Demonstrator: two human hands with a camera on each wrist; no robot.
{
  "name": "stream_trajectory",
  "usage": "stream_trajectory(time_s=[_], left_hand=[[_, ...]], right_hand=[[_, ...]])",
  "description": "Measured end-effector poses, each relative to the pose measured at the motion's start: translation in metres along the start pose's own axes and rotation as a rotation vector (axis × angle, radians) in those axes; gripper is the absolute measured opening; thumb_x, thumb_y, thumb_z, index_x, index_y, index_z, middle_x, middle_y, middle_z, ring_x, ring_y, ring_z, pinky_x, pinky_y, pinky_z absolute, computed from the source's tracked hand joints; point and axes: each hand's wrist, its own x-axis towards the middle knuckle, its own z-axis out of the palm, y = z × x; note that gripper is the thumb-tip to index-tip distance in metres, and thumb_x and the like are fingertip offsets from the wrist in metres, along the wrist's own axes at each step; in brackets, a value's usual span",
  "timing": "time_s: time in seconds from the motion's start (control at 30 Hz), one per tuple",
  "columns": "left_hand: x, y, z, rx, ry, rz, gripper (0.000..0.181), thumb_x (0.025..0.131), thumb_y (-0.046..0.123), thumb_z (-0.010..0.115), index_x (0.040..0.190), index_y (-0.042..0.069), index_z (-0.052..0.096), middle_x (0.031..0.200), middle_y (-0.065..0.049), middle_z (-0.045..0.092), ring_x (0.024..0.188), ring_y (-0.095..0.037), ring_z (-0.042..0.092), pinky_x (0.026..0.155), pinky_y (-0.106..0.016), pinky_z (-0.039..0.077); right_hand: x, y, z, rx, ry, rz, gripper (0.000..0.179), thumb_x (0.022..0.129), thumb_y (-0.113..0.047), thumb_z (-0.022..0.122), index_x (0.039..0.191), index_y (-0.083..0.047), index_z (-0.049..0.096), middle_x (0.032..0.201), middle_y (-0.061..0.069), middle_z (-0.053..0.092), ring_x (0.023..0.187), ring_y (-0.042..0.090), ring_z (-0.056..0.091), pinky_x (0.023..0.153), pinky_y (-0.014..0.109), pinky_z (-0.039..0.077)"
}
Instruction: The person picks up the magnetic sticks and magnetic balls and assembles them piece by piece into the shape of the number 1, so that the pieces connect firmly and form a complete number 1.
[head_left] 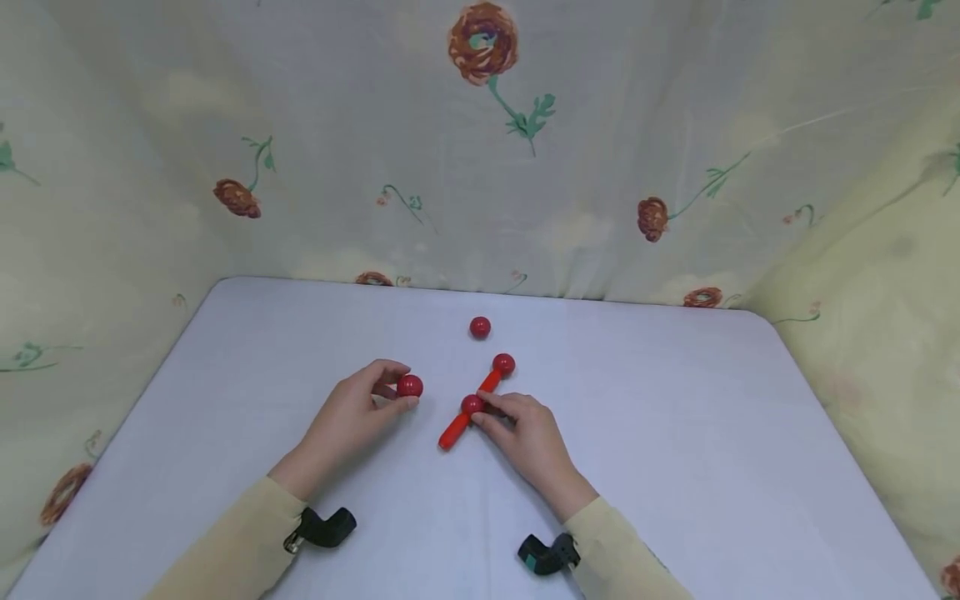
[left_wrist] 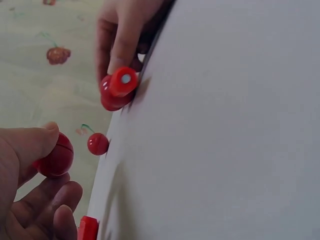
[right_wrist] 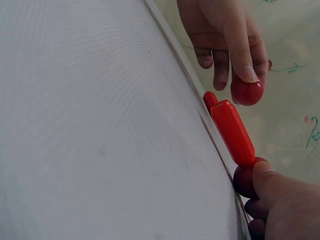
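Observation:
Between thumb and fingers, my left hand (head_left: 362, 412) pinches a red ball (head_left: 409, 386), left of a red ball-and-rod chain. My right hand (head_left: 534, 437) pinches the chain's middle ball (head_left: 472, 405). From that ball one faceted red rod (head_left: 453, 433) points toward me, and its free end shows a small grey disc in the left wrist view. A second rod (head_left: 490, 382) runs away from me, with another red ball (head_left: 504, 364) at its far end. Whether the chain touches the table cannot be told.
A loose red ball (head_left: 480, 327) lies farther back on the white table (head_left: 712, 433). Another red rod (left_wrist: 88, 228) shows near the left hand in the left wrist view. Flowered cloth (head_left: 585, 167) hangs behind the table and at both sides.

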Motion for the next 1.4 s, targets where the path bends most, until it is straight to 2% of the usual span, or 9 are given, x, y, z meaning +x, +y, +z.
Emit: stream_trajectory(time_s=[0.23,0.53,0.87,1.03,1.23,1.4], left_hand=[[-0.021,-0.006,0.010,-0.008,-0.009,0.001,0.044,0.084,0.030,0.081,0.123,0.020,0.062,0.112,0.007,0.064,0.089,-0.012,0.062,0.076,-0.031,0.053],[-0.035,-0.010,0.019,-0.001,0.010,-0.011,0.044,0.083,0.034,0.081,0.122,0.022,0.066,0.105,0.010,0.064,0.086,-0.009,0.059,0.073,-0.030,0.052],[-0.038,-0.019,0.029,0.007,0.049,0.067,0.043,0.081,0.039,0.082,0.118,0.023,0.068,0.103,0.012,0.064,0.093,-0.010,0.058,0.080,-0.033,0.052],[-0.039,-0.019,0.030,-0.005,0.056,0.083,0.037,0.080,0.037,0.083,0.111,0.024,0.069,0.100,0.013,0.064,0.092,-0.011,0.057,0.080,-0.035,0.051],[-0.040,-0.017,0.032,0.025,0.036,0.072,0.036,0.077,0.044,0.084,0.105,0.029,0.068,0.095,0.016,0.063,0.091,-0.007,0.057,0.081,-0.035,0.050],[-0.041,-0.016,0.034,0.044,0.032,0.113,0.033,0.075,0.042,0.086,0.099,0.030,0.067,0.092,0.019,0.062,0.089,-0.006,0.056,0.080,-0.034,0.049]], right_hand=[[0.001,-0.001,0.000,-0.001,0.000,0.011,0.038,0.089,-0.032,0.076,0.125,-0.023,0.069,0.106,-0.014,0.068,0.100,0.007,0.061,0.088,0.032,0.051],[0.002,0.000,0.002,-0.010,0.003,0.001,0.035,0.089,-0.032,0.076,0.123,-0.025,0.071,0.107,-0.015,0.068,0.100,0.005,0.060,0.088,0.029,0.051],[0.002,0.000,0.002,-0.021,0.002,-0.007,0.036,0.089,-0.033,0.075,0.123,-0.024,0.071,0.109,-0.013,0.069,0.103,0.007,0.061,0.090,0.031,0.051],[0.002,0.001,0.002,-0.021,-0.007,0.000,0.037,0.089,-0.034,0.075,0.124,-0.024,0.071,0.110,-0.012,0.069,0.104,0.008,0.061,0.090,0.031,0.050],[0.002,0.000,0.002,-0.007,-0.002,-0.002,0.036,0.089,-0.034,0.075,0.123,-0.024,0.071,0.109,-0.013,0.069,0.102,0.008,0.062,0.089,0.032,0.051],[0.002,0.000,0.002,-0.004,0.013,-0.012,0.035,0.089,-0.033,0.076,0.123,-0.024,0.071,0.108,-0.013,0.069,0.101,0.008,0.062,0.088,0.033,0.052]])
